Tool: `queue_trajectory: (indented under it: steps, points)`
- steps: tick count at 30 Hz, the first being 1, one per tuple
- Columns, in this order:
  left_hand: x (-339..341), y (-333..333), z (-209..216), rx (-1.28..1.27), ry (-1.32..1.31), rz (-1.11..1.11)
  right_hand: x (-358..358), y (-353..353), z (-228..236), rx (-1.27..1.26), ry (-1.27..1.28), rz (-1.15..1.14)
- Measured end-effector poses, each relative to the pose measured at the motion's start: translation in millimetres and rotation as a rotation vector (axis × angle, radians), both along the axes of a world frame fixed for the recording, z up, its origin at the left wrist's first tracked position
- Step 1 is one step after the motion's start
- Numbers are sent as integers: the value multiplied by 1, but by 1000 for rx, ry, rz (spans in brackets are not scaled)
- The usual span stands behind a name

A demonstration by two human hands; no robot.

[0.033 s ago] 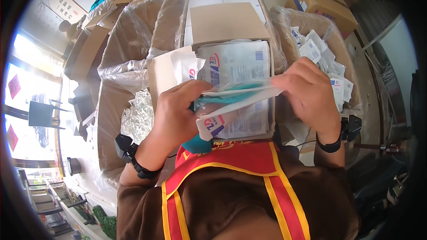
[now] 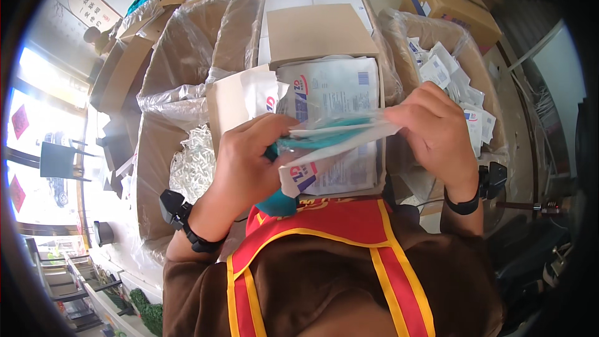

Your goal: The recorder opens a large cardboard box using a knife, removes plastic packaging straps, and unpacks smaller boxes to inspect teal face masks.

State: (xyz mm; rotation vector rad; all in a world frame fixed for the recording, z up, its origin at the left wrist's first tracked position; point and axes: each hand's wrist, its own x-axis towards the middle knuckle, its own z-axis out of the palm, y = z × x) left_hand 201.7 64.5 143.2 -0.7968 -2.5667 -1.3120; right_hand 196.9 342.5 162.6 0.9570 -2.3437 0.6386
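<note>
Between my hands is a flat packet (image 2: 352,146) of white paper and clear film, with teal material (image 2: 327,140) showing inside its mouth. My left hand (image 2: 249,150) grips the packet's left end, its fingers curled and partly hidden. At the right end, my right hand (image 2: 430,128) pinches the corner between thumb and fingers. More teal material (image 2: 277,204) hangs below my left hand; whether it joins what is in the packet I cannot tell. Beneath lies a stack of flat white printed packets (image 2: 346,87) in a carton.
Left of the stack, a plastic-lined box holds many small white pieces (image 2: 193,165). A lined box at the right contains loose white packets (image 2: 446,68). A brown cardboard flap (image 2: 318,31) stands behind the stack, and a closed carton (image 2: 452,9) sits at the far right.
The packet has shifted very slightly to the right, with both hands keeping their grip. Its lower left corner has tilted a little.
</note>
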Motion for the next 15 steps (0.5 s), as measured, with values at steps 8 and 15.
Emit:
queue_trajectory:
  steps: [8, 15]
  points:
    - [-15, -44, 31, 651, -167, 365, 19, 141, -46, -579, -372, -639]
    - [-31, -44, -1, 450, -143, 353, 53, 326, -90, -132, -334, -1092]
